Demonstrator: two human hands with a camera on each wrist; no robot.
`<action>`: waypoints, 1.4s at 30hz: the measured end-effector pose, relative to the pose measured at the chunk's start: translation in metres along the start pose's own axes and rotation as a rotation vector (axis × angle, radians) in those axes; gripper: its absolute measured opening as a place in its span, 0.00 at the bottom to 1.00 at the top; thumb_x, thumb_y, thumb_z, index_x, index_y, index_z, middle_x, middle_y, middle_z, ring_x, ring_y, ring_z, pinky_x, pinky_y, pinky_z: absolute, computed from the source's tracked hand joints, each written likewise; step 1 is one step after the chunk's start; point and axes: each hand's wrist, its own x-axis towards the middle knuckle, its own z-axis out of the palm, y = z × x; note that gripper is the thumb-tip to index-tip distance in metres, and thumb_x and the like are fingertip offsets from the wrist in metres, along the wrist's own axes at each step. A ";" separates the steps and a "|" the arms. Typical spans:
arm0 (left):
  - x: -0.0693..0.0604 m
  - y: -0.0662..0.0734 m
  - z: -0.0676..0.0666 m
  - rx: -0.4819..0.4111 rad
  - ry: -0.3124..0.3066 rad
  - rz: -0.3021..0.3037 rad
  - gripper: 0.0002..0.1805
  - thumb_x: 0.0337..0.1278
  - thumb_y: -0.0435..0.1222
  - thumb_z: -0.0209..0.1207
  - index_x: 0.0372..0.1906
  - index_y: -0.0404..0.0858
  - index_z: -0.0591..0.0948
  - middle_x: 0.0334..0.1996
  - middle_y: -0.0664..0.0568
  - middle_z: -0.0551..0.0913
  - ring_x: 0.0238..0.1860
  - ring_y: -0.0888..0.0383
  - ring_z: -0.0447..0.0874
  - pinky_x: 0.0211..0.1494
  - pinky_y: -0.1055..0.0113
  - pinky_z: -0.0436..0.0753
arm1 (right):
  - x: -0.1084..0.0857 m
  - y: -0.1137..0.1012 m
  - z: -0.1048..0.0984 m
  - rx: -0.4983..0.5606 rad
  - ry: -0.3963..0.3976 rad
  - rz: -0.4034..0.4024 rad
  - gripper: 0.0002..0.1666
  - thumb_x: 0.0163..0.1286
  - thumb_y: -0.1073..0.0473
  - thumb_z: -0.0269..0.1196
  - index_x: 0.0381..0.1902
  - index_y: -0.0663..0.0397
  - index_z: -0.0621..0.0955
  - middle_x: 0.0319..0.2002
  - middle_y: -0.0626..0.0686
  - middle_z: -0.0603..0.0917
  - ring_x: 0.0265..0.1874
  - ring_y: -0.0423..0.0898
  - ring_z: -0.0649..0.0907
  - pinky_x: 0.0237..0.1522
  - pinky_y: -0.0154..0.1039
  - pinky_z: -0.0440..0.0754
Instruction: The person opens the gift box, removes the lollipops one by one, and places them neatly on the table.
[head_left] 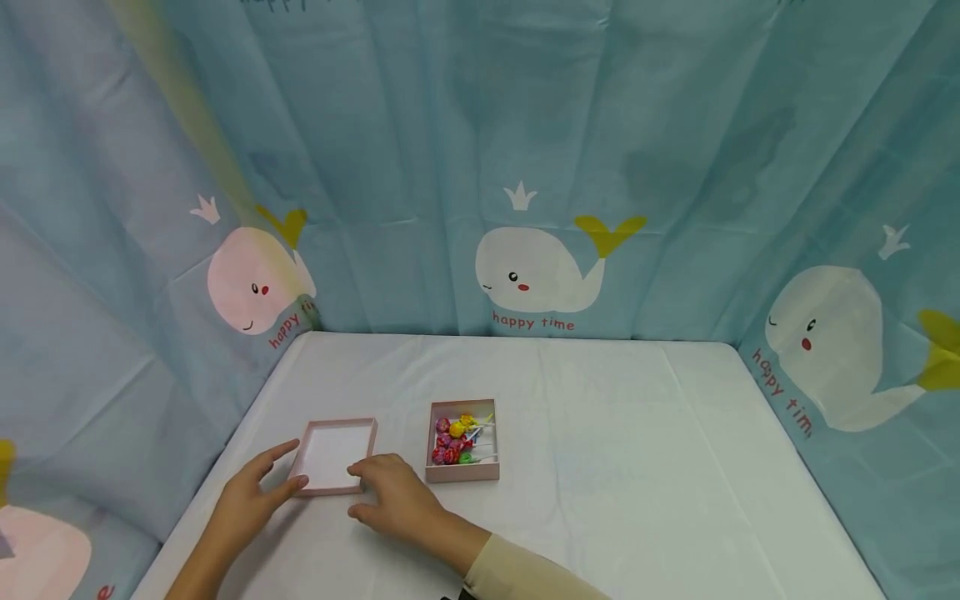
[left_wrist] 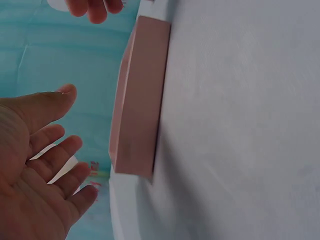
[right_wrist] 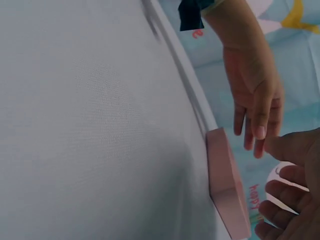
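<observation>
Box (head_left: 330, 458), pink and shallow with a white inside, flat on the white counter (head_left: 637, 467) at the lower left of the head view. At its left side, the left hand (head_left: 251, 496), grip apart, thumb and fingers spread, thumb tip over the near left corner. At its right side, the right hand (head_left: 397, 500), grip apart too, fingers loose and just over the right edge. In the left wrist view, a gap between left hand and pink side wall. Around the right arm at the bottom middle of the head view, a tan sleeve (head_left: 525, 571). Near the right hand, just below the frame's middle, a deeper candy box (head_left: 462, 473), also pink. Inside, a pile of lollipops (head_left: 450, 455), some red, some yellow, one green, with sticks toward the right. Across the top, a blue-green curtain (head_left: 420, 167) with pale whales (head_left: 525, 271), yellow tails, little crowns and red words, "happy time".
</observation>
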 end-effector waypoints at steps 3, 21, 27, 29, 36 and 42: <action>-0.001 0.009 0.001 -0.023 0.017 0.015 0.42 0.61 0.51 0.70 0.76 0.40 0.69 0.74 0.28 0.65 0.70 0.21 0.62 0.64 0.23 0.69 | -0.006 -0.002 -0.009 -0.002 -0.015 -0.046 0.29 0.68 0.46 0.71 0.65 0.41 0.80 0.62 0.39 0.82 0.65 0.37 0.77 0.68 0.31 0.75; 0.005 0.048 0.022 -0.136 -0.003 0.092 0.41 0.61 0.52 0.69 0.77 0.47 0.69 0.76 0.31 0.63 0.73 0.26 0.62 0.67 0.26 0.69 | -0.025 0.008 -0.059 -0.061 0.013 -0.201 0.27 0.71 0.47 0.69 0.65 0.42 0.80 0.63 0.38 0.80 0.67 0.37 0.74 0.72 0.31 0.71; 0.008 0.061 0.033 -0.149 -0.008 0.131 0.40 0.61 0.51 0.70 0.76 0.50 0.69 0.74 0.33 0.67 0.72 0.26 0.63 0.65 0.25 0.71 | -0.030 0.017 -0.068 -0.098 0.046 -0.243 0.26 0.70 0.47 0.69 0.64 0.42 0.81 0.62 0.39 0.80 0.67 0.38 0.75 0.75 0.33 0.69; 0.009 0.064 0.037 -0.156 -0.002 0.164 0.40 0.60 0.50 0.71 0.76 0.50 0.70 0.74 0.35 0.69 0.72 0.27 0.65 0.66 0.25 0.71 | -0.032 0.019 -0.072 -0.102 0.049 -0.245 0.25 0.71 0.46 0.69 0.63 0.42 0.81 0.62 0.39 0.80 0.67 0.38 0.75 0.76 0.36 0.68; 0.010 0.079 0.054 -0.202 -0.015 0.235 0.42 0.58 0.52 0.71 0.76 0.50 0.69 0.75 0.43 0.69 0.73 0.30 0.65 0.68 0.29 0.72 | -0.038 0.031 -0.085 -0.101 0.094 -0.261 0.25 0.70 0.47 0.70 0.62 0.44 0.82 0.61 0.41 0.81 0.66 0.39 0.75 0.75 0.40 0.70; 0.014 0.095 0.070 -0.227 -0.037 0.273 0.45 0.56 0.53 0.72 0.77 0.51 0.67 0.77 0.43 0.66 0.74 0.31 0.65 0.70 0.32 0.72 | -0.042 0.046 -0.101 -0.069 0.154 -0.245 0.24 0.66 0.53 0.73 0.59 0.47 0.83 0.57 0.43 0.84 0.63 0.42 0.79 0.72 0.41 0.74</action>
